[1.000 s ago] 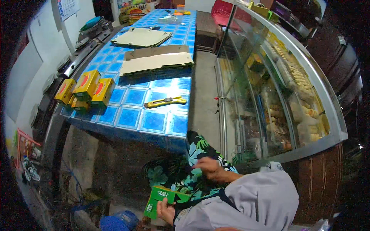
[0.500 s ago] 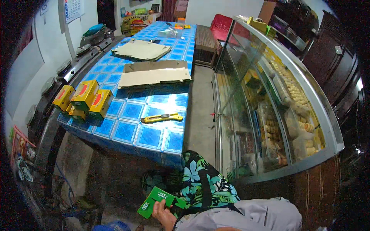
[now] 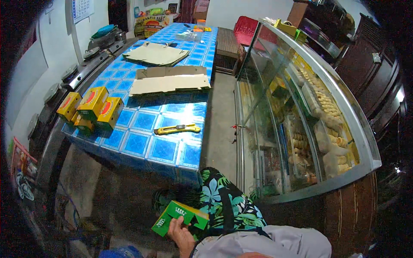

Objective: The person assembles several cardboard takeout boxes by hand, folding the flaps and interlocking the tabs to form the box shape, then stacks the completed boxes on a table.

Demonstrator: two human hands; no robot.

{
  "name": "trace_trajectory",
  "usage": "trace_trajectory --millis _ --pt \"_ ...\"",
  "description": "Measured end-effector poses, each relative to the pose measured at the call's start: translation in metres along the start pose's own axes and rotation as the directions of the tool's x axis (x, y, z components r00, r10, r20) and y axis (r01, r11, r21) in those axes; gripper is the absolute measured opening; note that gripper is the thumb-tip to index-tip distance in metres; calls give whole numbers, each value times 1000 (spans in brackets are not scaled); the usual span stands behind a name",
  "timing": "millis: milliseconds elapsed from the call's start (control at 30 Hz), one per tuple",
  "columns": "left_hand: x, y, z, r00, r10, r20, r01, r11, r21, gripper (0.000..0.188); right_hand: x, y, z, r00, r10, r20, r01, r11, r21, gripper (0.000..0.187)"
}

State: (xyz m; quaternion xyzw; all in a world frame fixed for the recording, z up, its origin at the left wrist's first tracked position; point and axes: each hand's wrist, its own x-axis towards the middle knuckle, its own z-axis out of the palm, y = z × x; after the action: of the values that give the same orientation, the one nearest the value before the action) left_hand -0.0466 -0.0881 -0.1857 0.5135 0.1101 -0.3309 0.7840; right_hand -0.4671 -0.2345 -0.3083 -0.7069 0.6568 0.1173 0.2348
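My left hand, low in the picture and left of my lap, is closed on a small green and yellow carton. Its thumb and fingers press on the green face, and a flap with a notch sticks out on the right. A yellow strip shows along the carton's upper edge. My right hand is not in view. On the table beyond lies a yellow utility knife, nearest to the table's right front corner. Several yellow and green boxes stand stacked at the table's left front edge.
A blue tiled cloth covers the long table. Folded cardboard and a flat cardboard stack lie farther back. A glass display case with packed pastries runs along the right. Stoves line the left wall.
The carton has turned in my left hand and looks more opened out, with its yellow upper side now showing. The view has shifted slightly; the table things stay put.
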Motion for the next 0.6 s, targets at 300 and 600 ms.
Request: trace_trajectory --millis 300,600 --pt "-31 37 7 947 310 -80 -297 945 138 22 -19 -114 -65 919 -254 -302 350 878 326 14" --pt "-28 -11 -38 867 260 -424 -246 965 88 24 -49 -325 -118 136 -934 -329 907 -15 420 30"
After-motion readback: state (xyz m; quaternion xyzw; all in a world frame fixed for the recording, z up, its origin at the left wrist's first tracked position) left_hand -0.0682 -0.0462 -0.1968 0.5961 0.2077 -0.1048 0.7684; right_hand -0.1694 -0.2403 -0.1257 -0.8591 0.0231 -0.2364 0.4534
